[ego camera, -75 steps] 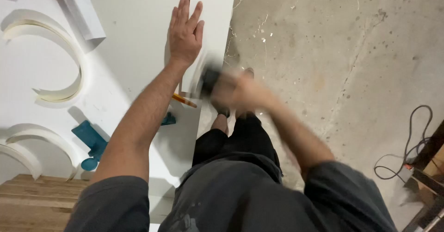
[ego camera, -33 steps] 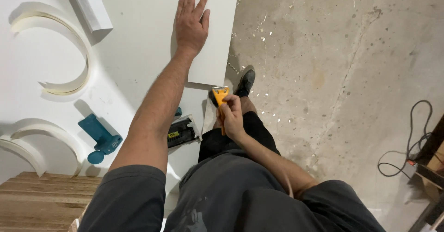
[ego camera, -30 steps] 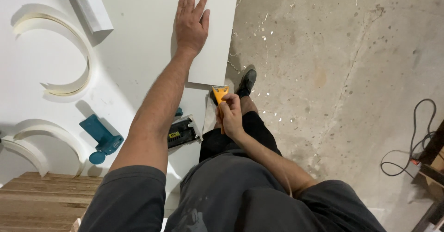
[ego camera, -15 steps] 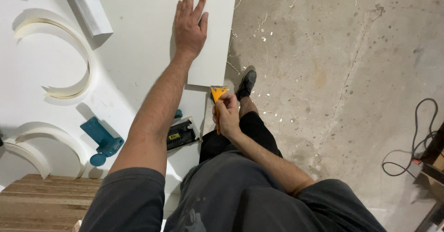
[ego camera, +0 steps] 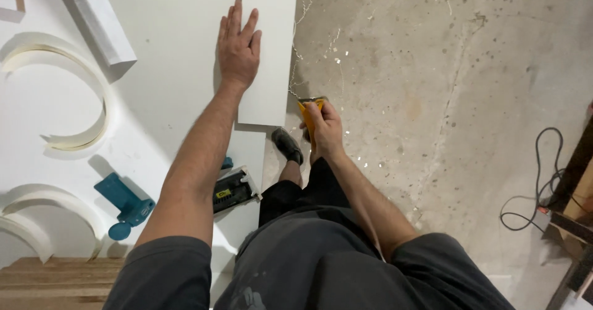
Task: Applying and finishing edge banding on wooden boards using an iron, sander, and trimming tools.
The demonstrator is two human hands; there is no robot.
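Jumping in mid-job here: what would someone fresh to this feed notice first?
The left hand lies flat on a narrow white panel that sits on the big white board at upper centre. Just right of that panel's edge, over the speckled concrete floor, the right hand grips a yellow tool. A teal tool and curled strips of edge banding lie on the left.

Bare speckled concrete floor [ego camera: 445, 100], black cable [ego camera: 531, 186] looped at right, wooden planks [ego camera: 55, 279] bottom left.
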